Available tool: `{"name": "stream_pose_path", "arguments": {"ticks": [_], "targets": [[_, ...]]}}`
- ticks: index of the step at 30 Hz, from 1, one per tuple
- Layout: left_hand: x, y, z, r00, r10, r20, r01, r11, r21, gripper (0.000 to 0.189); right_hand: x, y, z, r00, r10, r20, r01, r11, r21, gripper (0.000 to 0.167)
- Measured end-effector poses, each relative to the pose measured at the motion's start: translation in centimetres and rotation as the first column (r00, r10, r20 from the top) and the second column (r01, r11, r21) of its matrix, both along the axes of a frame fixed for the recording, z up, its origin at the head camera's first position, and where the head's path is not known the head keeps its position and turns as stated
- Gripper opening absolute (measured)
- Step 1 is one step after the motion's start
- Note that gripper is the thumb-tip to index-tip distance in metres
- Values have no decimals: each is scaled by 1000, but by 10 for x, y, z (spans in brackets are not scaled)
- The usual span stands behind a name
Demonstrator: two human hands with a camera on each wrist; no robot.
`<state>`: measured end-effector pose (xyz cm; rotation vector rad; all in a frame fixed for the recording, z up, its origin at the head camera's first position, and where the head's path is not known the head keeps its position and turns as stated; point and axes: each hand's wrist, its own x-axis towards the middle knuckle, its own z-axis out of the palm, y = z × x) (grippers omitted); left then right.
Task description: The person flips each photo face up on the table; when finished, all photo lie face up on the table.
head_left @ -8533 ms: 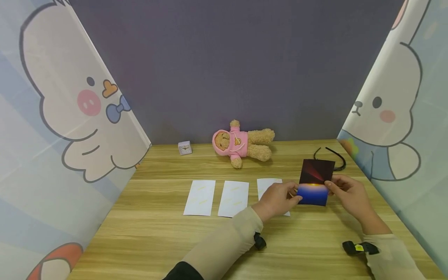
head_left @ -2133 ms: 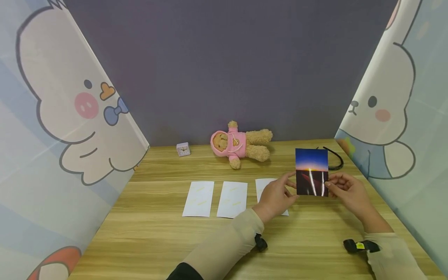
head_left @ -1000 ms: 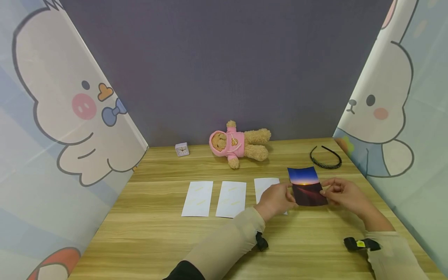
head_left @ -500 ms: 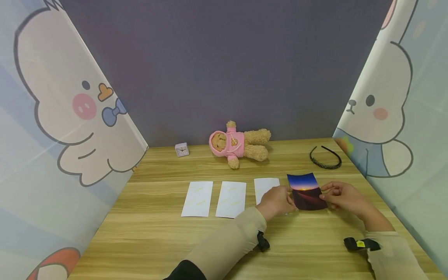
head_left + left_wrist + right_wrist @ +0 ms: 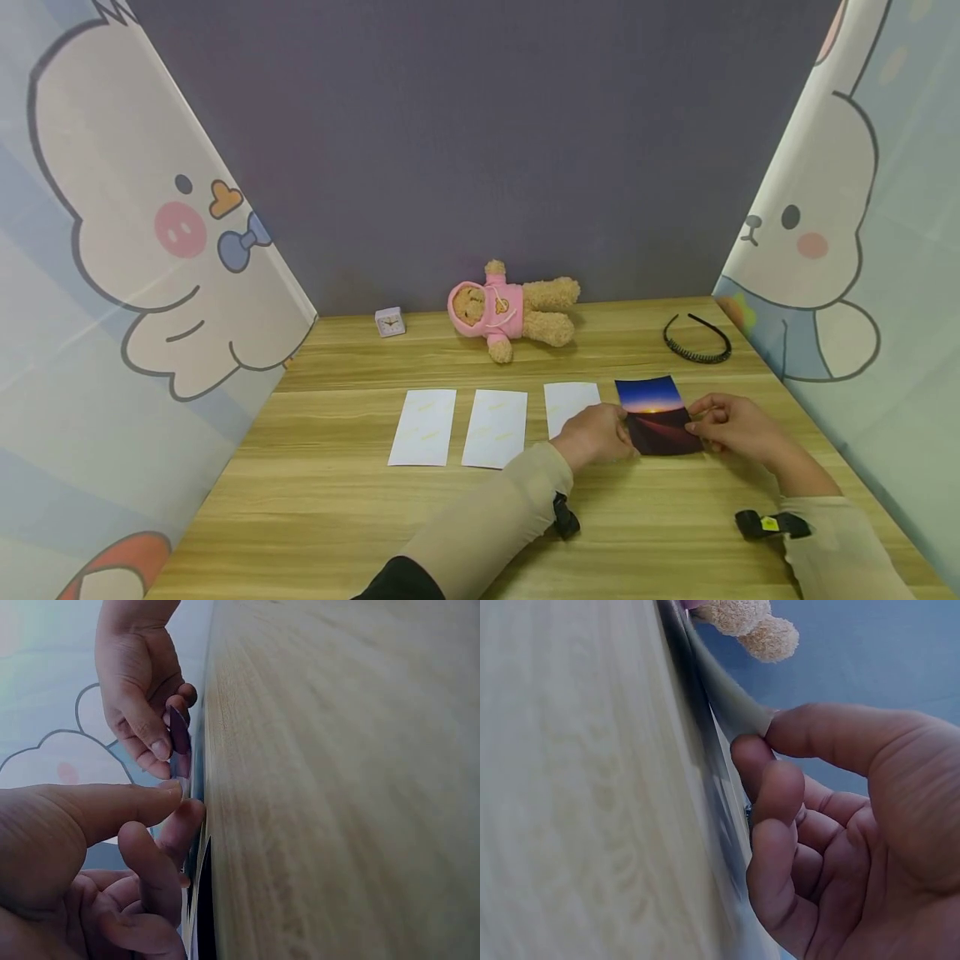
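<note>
A sunset photo print (image 5: 654,414), blue above and dark below, lies low at the table's right side, its near part bent up slightly. My left hand (image 5: 597,433) pinches its left edge between thumb and index finger. On the opposite edge my right hand (image 5: 731,425) pinches it; the right wrist view shows the thumb and index finger of that hand (image 5: 832,795) on a lifted corner of the print (image 5: 739,705). Left of the photo lie three white cards, the left card (image 5: 423,427), the middle card (image 5: 495,429) and the right card (image 5: 570,403), the last partly hidden by my left hand.
Along the back of the wooden table (image 5: 322,517) are a small clock (image 5: 390,322), a teddy bear (image 5: 510,308) in a pink hoodie lying on its back, and a black headband (image 5: 699,354). Printed panels flank both sides, with a dark grey wall behind.
The photo was held with its dark part on top, then turned so blue is on top. Since then both hands have lowered it towards the table beside the right white card.
</note>
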<state>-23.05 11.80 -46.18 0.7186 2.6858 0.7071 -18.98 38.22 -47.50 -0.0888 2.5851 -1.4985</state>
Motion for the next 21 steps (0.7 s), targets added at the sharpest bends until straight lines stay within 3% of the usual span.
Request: {"name": "stream_pose_path", "arguments": {"ticks": [17,21], "targets": [[1,-2,0,999,-40,33,40,999,-6,27,-1,0,-2,999,-1,40,-1,999,50,41],[1,-3,1,999,-33,37,34,999,-18,42,-1,2,-3,999,-10,51,6,998,67,40]]}}
